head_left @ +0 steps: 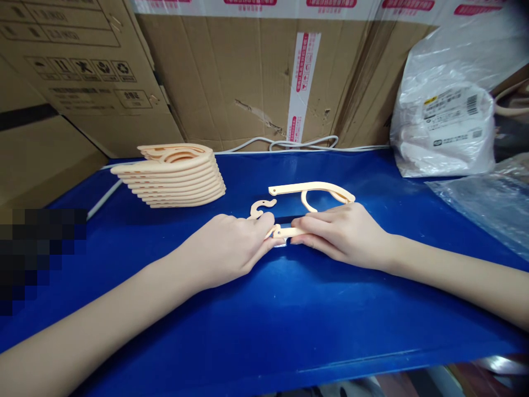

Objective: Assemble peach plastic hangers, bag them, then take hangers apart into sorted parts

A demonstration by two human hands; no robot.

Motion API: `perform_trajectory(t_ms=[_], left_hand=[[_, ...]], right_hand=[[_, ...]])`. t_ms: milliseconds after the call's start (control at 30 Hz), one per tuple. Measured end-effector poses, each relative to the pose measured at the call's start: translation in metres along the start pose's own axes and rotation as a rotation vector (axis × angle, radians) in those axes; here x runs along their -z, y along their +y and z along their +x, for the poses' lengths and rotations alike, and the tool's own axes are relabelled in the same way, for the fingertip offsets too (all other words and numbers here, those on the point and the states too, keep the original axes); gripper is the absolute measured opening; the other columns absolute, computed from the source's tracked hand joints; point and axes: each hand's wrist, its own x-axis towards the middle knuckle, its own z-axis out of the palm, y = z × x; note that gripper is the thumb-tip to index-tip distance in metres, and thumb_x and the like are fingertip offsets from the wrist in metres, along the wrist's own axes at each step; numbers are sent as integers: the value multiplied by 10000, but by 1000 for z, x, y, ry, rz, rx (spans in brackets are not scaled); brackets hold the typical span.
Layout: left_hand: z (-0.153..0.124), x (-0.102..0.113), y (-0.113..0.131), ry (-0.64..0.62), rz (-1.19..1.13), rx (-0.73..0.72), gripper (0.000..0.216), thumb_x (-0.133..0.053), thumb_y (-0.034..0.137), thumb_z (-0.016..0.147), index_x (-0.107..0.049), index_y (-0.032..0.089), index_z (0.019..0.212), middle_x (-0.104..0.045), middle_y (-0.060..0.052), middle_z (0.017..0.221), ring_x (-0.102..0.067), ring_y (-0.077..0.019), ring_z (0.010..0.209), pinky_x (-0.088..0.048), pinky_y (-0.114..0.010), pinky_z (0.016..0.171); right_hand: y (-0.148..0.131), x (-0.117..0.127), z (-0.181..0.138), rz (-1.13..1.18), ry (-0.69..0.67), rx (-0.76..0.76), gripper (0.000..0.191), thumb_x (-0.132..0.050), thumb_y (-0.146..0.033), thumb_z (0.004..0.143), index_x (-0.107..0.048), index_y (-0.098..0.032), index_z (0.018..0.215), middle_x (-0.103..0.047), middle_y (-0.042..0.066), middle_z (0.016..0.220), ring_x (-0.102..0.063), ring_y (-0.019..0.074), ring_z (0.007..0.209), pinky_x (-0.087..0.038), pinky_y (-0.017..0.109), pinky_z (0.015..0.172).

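My left hand (pixel 235 242) is closed in a pinch on a cream plastic hanger hook (pixel 262 205), whose curved end sticks up past the fingers. A cream hanger arm (pixel 284 232) with a small hole at its end is pinched by my right hand (pixel 343 234). The ends of the two pieces meet or nearly meet between my hands; fingers hide the joint. Just beyond my right hand, another cream hanger arm (pixel 303 188) with a curved strip shows; whether it touches that hand I cannot tell. At the left rear stands a stack of cream folded hanger pieces (pixel 177 176).
The blue tabletop (pixel 264 331) carries everything. Cardboard boxes (pixel 231 82) wall off its back and left. A white cable (pixel 306 144) runs along the rear edge. A labelled plastic bag (pixel 446 127) sits at the right rear, with clear plastic film (pixel 487 204) in front.
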Motion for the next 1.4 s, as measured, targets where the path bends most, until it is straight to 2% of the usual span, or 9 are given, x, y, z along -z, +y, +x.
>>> perform_trajectory(t_ms=[67,200,400,533,667,833,1000,1167,1400], left_hand=[[0,2,1,22,66,-28,212,-418,311,1050,-529,174,932,-658,-15,637,-644,-209,502,-262,-269,433],[-2,1,-1,153,130,-99,190,-448,250,1031,-514,172,871,-655,-17,635,-658,-203,500,-276,-272,424],[-3,-3,-2,277,261,-159,270,-333,207,1044,-522,163,856,-614,-33,602,-609,-200,442,-241,-276,401],[-4,-2,1,322,332,-179,304,-327,203,1048,-530,156,827,-588,-31,575,-584,-188,417,-237,-281,396],[-5,-1,3,341,397,-189,334,-307,205,1056,-537,160,818,-579,-24,573,-569,-184,414,-251,-287,399],[-5,-1,3,357,432,-207,380,-269,233,1072,-532,169,806,-573,-26,575,-573,-183,434,-267,-288,400],[-4,0,3,375,468,-221,352,-300,232,1048,-551,168,811,-581,-33,595,-573,-192,446,-297,-298,403],[-4,2,4,411,452,-244,311,-355,252,1017,-546,179,783,-582,-31,595,-582,-206,456,-340,-318,417],[-3,0,1,407,313,-259,321,-353,250,1034,-512,193,761,-576,-11,582,-586,-178,474,-290,-313,444]], right_hand=[[0,0,0,12,-10,-6,402,-367,-385,1098,-676,-179,946,-735,-14,747,-646,98,583,-344,258,546],[0,0,0,42,-28,-16,418,-361,-393,1098,-673,-171,932,-724,-10,738,-648,101,582,-335,261,533],[2,0,-1,106,-71,-53,442,-340,-414,1099,-676,-175,937,-727,6,739,-648,107,594,-329,248,542],[1,0,0,164,-111,-91,440,-360,-423,1089,-685,-170,935,-704,13,703,-598,112,552,-308,256,535],[1,3,2,272,-158,-116,411,-393,-410,1079,-689,-162,937,-681,13,694,-547,114,563,-325,249,562],[3,6,5,456,-224,-152,417,-425,-428,1067,-633,-170,813,-573,-32,620,-454,91,528,-319,236,566],[6,6,5,493,-248,-161,401,-438,-437,1061,-621,-174,821,-544,-39,627,-456,90,540,-306,241,566],[7,5,6,547,-224,-133,428,-444,-444,1062,-582,-177,758,-490,-59,597,-389,80,516,-306,224,560],[6,2,2,383,-180,-81,407,-417,-422,1074,-668,-169,876,-633,-15,661,-510,99,567,-322,230,579]])
